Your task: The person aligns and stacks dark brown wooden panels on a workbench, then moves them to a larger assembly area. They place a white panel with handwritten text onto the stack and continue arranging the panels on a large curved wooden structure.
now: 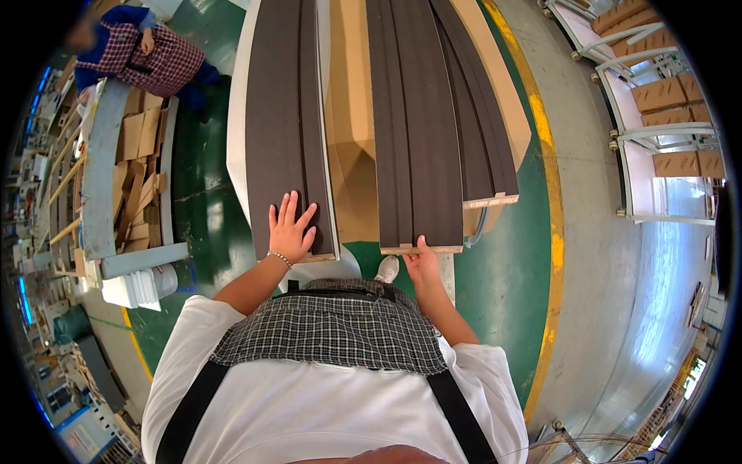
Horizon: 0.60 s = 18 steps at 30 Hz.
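Note:
Long dark brown panels with lengthwise grooves stretch away in front of me. My left hand (289, 236) lies flat, fingers spread, on the near end of the left panel (274, 116). At the near end of the middle panel (413, 139), my right hand (423, 268) grips the edge, thumb on top and fingers underneath, partly hidden. More dark panels (483, 131) lie to its right, slightly fanned. Brown cardboard (352, 100) shows in the gap between the left and middle panels. The panels' near ends show a pale, wood-coloured edge.
A person (147, 50) in a checked apron stands at the far left. Beside them is a grey-framed cart (100, 170) of cardboard scraps (135, 178). White wheeled racks (630, 147) with brown cartons (661, 97) stand at right, beyond a yellow floor line (553, 232).

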Each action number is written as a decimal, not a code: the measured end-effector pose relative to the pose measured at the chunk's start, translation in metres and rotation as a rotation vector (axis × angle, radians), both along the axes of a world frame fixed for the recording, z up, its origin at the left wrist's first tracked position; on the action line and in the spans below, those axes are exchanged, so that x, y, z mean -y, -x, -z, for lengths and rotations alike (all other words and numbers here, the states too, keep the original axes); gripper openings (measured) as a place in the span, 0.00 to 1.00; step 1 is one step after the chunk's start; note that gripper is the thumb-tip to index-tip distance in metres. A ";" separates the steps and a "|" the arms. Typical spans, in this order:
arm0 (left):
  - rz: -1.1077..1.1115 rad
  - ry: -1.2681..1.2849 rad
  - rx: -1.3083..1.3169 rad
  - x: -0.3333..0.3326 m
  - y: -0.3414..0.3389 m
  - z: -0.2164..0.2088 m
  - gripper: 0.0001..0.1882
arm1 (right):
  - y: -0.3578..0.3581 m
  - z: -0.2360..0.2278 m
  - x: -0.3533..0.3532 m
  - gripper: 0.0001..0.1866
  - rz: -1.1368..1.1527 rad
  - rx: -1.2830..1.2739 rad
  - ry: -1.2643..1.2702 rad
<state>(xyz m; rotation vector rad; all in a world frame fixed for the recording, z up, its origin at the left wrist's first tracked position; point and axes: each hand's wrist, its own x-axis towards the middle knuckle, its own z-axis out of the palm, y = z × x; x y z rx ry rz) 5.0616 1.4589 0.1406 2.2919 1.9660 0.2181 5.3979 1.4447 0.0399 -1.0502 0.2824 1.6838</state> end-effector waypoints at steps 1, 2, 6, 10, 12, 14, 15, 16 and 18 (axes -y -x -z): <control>0.001 0.002 -0.003 0.000 0.001 0.000 0.27 | 0.001 -0.001 0.001 0.19 -0.006 0.022 -0.002; 0.001 0.003 -0.005 0.000 0.001 0.001 0.27 | 0.001 -0.003 0.001 0.19 -0.012 0.045 -0.006; 0.005 0.001 -0.005 0.000 0.001 0.000 0.27 | 0.000 -0.008 0.003 0.21 -0.072 0.115 -0.009; 0.011 0.000 0.002 0.000 0.001 -0.001 0.27 | -0.001 -0.014 0.004 0.27 -0.183 0.266 0.070; 0.007 -0.012 0.009 0.002 0.003 -0.003 0.27 | -0.002 -0.014 0.006 0.31 -0.284 0.360 0.096; -0.001 -0.003 0.014 0.005 0.006 -0.002 0.27 | 0.001 -0.020 0.010 0.33 -0.389 0.492 0.075; -0.007 -0.005 0.019 0.005 0.008 -0.003 0.27 | 0.001 -0.022 0.011 0.34 -0.440 0.563 0.057; -0.007 -0.009 0.023 0.007 0.010 -0.005 0.27 | 0.004 -0.023 0.013 0.38 -0.493 0.625 0.059; -0.009 -0.031 0.055 0.003 0.013 -0.007 0.27 | -0.002 -0.026 0.008 0.39 -0.583 0.610 0.117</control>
